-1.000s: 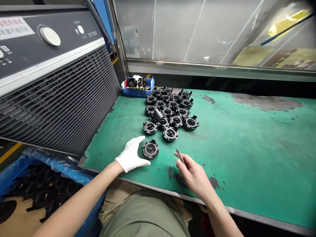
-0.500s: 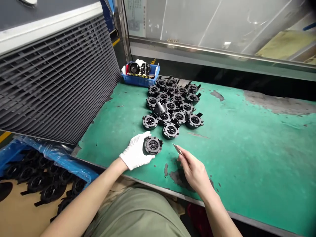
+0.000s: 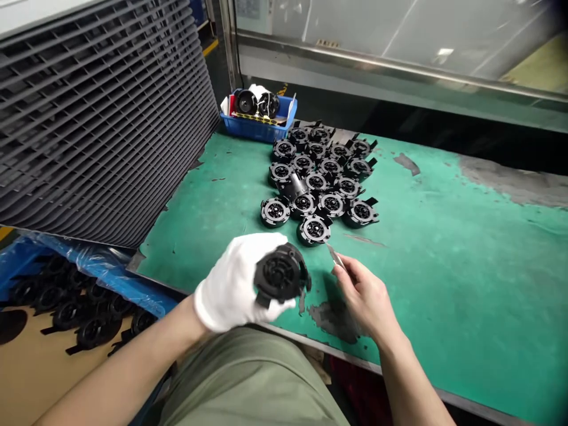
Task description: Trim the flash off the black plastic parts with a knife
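While left hand (image 3: 231, 281) curls round black part (image 3: 280, 275), right hand (image 3: 369, 299) pinches blade (image 3: 334, 255) — counter (image 3: 465, 284) stretches toward three o'clock, edge (image 3: 355, 360) near six.

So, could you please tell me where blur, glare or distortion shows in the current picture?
Head view: the black part in the left hand looks soft, perhaps from motion; head view: a bright glare spot on the grey panel, and a highlight along the dark tube; head view: the top right corner darkens, and the grille seems stretched toward the left edge.
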The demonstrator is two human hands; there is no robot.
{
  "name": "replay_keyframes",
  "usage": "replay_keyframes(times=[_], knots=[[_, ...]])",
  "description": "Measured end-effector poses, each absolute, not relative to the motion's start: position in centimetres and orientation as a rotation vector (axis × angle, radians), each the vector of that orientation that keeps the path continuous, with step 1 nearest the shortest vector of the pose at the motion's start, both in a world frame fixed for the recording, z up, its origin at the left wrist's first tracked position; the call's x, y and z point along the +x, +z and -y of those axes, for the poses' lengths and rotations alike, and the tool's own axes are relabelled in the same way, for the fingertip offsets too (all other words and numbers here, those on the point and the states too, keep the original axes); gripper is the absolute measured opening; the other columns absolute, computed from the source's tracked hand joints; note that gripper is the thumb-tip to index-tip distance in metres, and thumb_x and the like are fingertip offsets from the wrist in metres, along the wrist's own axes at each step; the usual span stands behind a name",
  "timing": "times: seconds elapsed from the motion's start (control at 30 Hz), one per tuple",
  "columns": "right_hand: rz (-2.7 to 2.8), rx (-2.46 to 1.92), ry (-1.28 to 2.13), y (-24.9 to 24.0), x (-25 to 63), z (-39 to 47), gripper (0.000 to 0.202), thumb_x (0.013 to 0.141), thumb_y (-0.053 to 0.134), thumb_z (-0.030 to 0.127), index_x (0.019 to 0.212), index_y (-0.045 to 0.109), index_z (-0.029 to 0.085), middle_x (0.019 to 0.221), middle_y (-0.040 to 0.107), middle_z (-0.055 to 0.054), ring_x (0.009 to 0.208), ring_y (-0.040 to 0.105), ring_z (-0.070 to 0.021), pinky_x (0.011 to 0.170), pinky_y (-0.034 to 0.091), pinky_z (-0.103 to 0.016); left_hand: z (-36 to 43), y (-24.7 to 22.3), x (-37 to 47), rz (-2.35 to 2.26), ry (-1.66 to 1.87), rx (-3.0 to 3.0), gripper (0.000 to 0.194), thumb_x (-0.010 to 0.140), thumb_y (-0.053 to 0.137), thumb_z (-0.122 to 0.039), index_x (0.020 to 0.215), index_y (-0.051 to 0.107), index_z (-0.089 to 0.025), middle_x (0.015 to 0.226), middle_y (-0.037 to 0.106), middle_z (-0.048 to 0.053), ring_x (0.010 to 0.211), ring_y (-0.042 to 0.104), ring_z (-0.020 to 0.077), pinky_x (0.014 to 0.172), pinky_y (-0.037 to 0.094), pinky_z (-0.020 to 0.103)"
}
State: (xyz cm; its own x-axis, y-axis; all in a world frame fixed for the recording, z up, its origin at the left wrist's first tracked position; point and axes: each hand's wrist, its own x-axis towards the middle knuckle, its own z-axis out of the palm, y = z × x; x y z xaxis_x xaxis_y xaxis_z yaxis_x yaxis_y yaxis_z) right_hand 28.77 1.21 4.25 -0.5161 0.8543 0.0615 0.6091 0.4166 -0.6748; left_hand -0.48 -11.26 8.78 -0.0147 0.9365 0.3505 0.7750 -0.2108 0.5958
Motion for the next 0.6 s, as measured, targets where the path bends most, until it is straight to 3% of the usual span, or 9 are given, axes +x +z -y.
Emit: replay_keyframes(times=[0.1,0.2,0.37,0.43,0.6], knots=[[2.352,-1.182,0.82,3.6,29.3,-1.1,0.039,0.113,0.051,0.043,0.14,0.067,0.02,0.12,0.078,-0.01,0.102,0.075,-0.0239,0.09,0.061,-0.037,9.9,5.2,-0.8,-1.72,0.674,2.045,0.101,0.07,0.094,-0.051,0.155,0.05,-0.015,0.138,0.072,0.021,0.127,0.071,0.0435,0.115,0.056,0.059],[2.507,-0.994,0.818,3.3,29.7,-0.9,0.041,0.115,0.048,0.034,0.153,0.057,0.021,0.111,0.073,-0.009,0.097,0.072,-0.0214,0.087,0.06,-0.035,9.3,2.0,-0.9,-1.703,0.608,2.046,0.11,0.073,0.095,-0.054,0.162,0.043,-0.015,0.156,0.061,0.024,0.143,0.061,0.0455,0.123,0.049,0.059],[2.762,-0.655,0.69,3.5,29.2,-1.7,0.047,0.116,0.043,0.023,0.164,0.043,0.021,0.093,0.066,-0.003,0.08,0.065,-0.0181,0.073,0.055,-0.031,9.6,1.4,-1.4,-1.671,0.664,2.042,0.127,0.066,0.092,-0.077,0.165,0.041,-0.017,0.152,0.063,0.023,0.14,0.062,0.0444,0.122,0.05,0.057],[2.833,-0.584,0.583,3.7,28.6,-2.3,0.043,0.117,0.043,0.026,0.159,0.045,0.018,0.089,0.066,-0.002,0.073,0.063,-0.0171,0.066,0.052,-0.03,9.5,1.5,-1.5,-1.671,0.677,2.055,0.13,0.065,0.09,-0.083,0.165,0.04,-0.017,0.148,0.066,0.023,0.137,0.065,0.0444,0.12,0.051,0.056],[2.923,-0.45,0.325,4.2,27.3,-3.8,0.031,0.116,0.046,0.029,0.139,0.061,0.015,0.085,0.065,-0.001,0.069,0.061,-0.0156,0.06,0.046,-0.03,9.3,1.2,-1.5,-1.645,0.731,2.171,0.118,0.076,0.085,-0.079,0.164,0.037,-0.016,0.144,0.069,0.021,0.132,0.07,0.0417,0.114,0.055,0.051]])
